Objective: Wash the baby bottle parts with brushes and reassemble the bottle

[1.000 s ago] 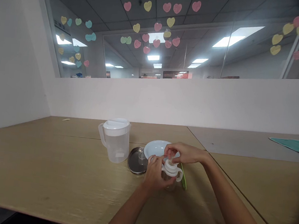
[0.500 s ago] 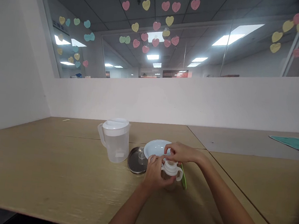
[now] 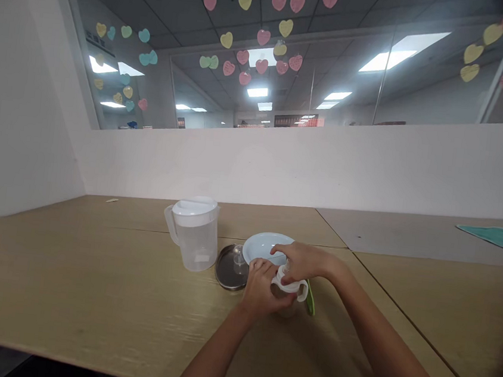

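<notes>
A small clear bottle with a white handled collar (image 3: 291, 290) stands on the wooden table (image 3: 88, 291). My left hand (image 3: 260, 290) is wrapped round its left side. My right hand (image 3: 301, 261) is cupped over its top, fingers closed on the cap. The bottle's body is mostly hidden behind my hands.
A clear plastic pitcher with a white lid (image 3: 193, 232) stands to the left. A round metal lid (image 3: 230, 267) lies between it and the bottle. A pale blue plate (image 3: 263, 245) sits behind my hands. A green strip (image 3: 310, 299) lies right of the bottle. A teal cloth (image 3: 502, 237) is far right.
My right hand has lowered from pinching above the bottle's nipple to covering the whole top. The left hand has stayed on the bottle.
</notes>
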Available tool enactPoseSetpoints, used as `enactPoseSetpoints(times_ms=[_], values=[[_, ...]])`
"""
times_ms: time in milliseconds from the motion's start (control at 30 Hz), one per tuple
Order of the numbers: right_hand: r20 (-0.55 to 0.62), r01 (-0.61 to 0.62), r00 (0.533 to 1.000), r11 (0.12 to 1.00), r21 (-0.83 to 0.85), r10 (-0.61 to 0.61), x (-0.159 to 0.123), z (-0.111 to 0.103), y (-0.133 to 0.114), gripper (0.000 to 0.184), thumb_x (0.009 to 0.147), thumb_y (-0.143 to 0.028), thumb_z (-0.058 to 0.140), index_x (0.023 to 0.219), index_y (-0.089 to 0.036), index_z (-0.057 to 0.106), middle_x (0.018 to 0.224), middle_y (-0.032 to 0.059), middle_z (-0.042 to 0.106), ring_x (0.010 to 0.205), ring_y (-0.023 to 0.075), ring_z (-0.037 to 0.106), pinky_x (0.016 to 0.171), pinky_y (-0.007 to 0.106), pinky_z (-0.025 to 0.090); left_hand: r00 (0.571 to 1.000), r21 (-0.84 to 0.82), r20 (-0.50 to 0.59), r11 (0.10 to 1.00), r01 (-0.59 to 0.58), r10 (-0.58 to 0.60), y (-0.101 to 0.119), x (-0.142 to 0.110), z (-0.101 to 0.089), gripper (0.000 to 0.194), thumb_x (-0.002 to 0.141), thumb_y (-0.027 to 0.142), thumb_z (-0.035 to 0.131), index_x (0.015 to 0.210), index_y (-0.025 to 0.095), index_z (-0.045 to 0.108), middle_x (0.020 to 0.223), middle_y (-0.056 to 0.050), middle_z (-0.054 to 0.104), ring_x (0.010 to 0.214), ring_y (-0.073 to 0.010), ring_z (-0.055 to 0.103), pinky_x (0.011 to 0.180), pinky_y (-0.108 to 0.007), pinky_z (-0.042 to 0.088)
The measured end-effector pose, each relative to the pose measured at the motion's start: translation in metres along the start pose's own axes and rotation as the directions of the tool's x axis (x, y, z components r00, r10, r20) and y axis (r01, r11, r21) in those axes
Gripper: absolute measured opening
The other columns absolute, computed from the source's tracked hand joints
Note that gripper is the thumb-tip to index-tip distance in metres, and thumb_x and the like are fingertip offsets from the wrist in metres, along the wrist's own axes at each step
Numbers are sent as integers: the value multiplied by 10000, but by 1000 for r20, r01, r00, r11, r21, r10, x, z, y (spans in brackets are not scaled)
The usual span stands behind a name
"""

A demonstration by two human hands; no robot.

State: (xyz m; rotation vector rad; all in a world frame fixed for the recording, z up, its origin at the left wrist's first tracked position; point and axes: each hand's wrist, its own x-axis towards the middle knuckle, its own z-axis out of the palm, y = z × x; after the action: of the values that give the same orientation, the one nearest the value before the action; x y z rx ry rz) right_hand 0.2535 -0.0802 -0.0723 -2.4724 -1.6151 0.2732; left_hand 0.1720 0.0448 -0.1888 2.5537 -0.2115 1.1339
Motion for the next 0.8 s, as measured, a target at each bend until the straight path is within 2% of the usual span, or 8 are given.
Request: enactPoseSetpoints(times_ms=[100, 200, 267, 433, 600, 667, 733, 800], values=[[-82, -78, 994, 990, -120, 68, 6, 10, -8, 592, 624, -384, 588, 1164, -158, 504, 953, 128, 619, 784, 253, 587, 552, 278, 378, 999, -8, -8, 999, 43, -43, -1, 0, 2, 371, 600, 461, 668, 804, 177, 548, 776, -42, 558, 799, -215, 506, 754, -377, 371], [-168, -122, 982, 963, -239, 83, 11, 20, -16, 402, 685, -342, 498, 1012, -122, 576, 904, 160, 632, 795, 280, 594, 567, 301, 384, 998, 0, -3, 998, 65, -65, -1, -1, 3, 405, 590, 485, 676, 823, 180, 550, 779, -38, 558, 782, -215, 500, 723, -370, 371], [-193, -135, 978, 951, -279, 82, 13, 23, -18, 356, 700, -327, 475, 961, -112, 587, 886, 169, 636, 789, 286, 599, 575, 311, 390, 997, 8, -2, 997, 73, -73, -1, -2, 4, 413, 584, 492, 684, 816, 178, 549, 781, -38, 559, 779, -215, 498, 719, -369, 372], [-170, -133, 981, 961, -243, 93, 12, 19, -14, 437, 702, -369, 494, 1061, -130, 562, 942, 158, 637, 830, 281, 596, 591, 303, 388, 997, 2, 34, 997, 75, -75, 0, -1, -1, 492, 634, 580, 638, 907, 179, 562, 844, -55, 573, 830, -228, 494, 758, -382, 370], [-124, -144, 984, 979, -143, 127, 10, 14, -6, 574, 678, -540, 530, 1107, -159, 545, 968, 129, 632, 799, 250, 603, 571, 274, 374, 985, -69, 105, 990, -126, 133, -16, -1, -21, 526, 738, 561, 538, 1108, 188, 534, 938, -71, 583, 885, -230, 494, 787, -375, 364], [-118, -150, 983, 983, -106, 137, 11, 14, -4, 575, 685, -562, 522, 1110, -175, 544, 958, 107, 638, 772, 228, 608, 567, 263, 368, 993, -55, 22, 992, -117, 119, -27, -2, -28, 411, 818, 462, 464, 1122, 195, 540, 969, -73, 582, 901, -217, 499, 802, -365, 361], [-126, -140, 984, 985, -100, 127, 12, 15, -3, 540, 703, -553, 508, 1094, -184, 553, 933, 95, 647, 777, 222, 609, 571, 257, 362, 994, 4, -111, 1000, 9, -9, -39, -3, -31, 313, 878, 338, 377, 1090, 201, 563, 985, -68, 583, 914, -200, 502, 821, -355, 357], [-126, -125, 986, 987, -99, 112, 13, 16, -3, 521, 712, -551, 496, 1078, -186, 561, 900, 89, 655, 759, 217, 609, 564, 256, 355, 969, 61, -208, 987, 147, -132, -51, -3, -29, 307, 891, 275, 345, 1079, 190, 572, 990, -73, 584, 922, -201, 497, 825, -355, 358]])
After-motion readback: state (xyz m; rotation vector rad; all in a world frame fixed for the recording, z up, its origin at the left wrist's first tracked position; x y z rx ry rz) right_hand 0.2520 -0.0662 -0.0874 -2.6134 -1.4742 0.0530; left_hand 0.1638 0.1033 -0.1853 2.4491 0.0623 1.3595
